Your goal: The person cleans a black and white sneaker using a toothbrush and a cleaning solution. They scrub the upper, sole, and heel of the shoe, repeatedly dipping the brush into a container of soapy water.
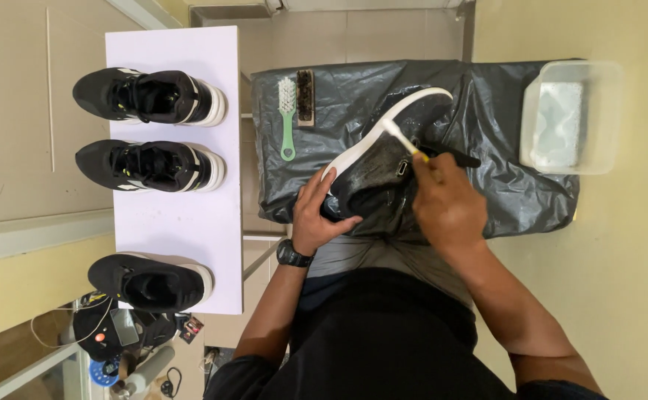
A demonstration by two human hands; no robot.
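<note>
Landmark: black plastic sheet [502,111] spread over the worktop. A black shoe with a white sole [383,159] lies tilted near the sheet's near edge, toe pointing away from the person. Left hand [316,215] is curled around the heel end of the shoe, fingers gripping its collar; a dark watch [292,255] sits on that wrist. Right hand [446,204] is closed on a small toothbrush [401,138], yellow at the handle, with its white head touching the sole edge. On the sheet's left part lie a green-handled scrub brush [287,118] and, just beside it, a dark bristle brush [305,96]. A clear plastic tub [568,115] sits at the sheet's right end. Left of the sheet stands a white board [183,222] carrying three black shoes [150,167], each lying crosswise.
</note>
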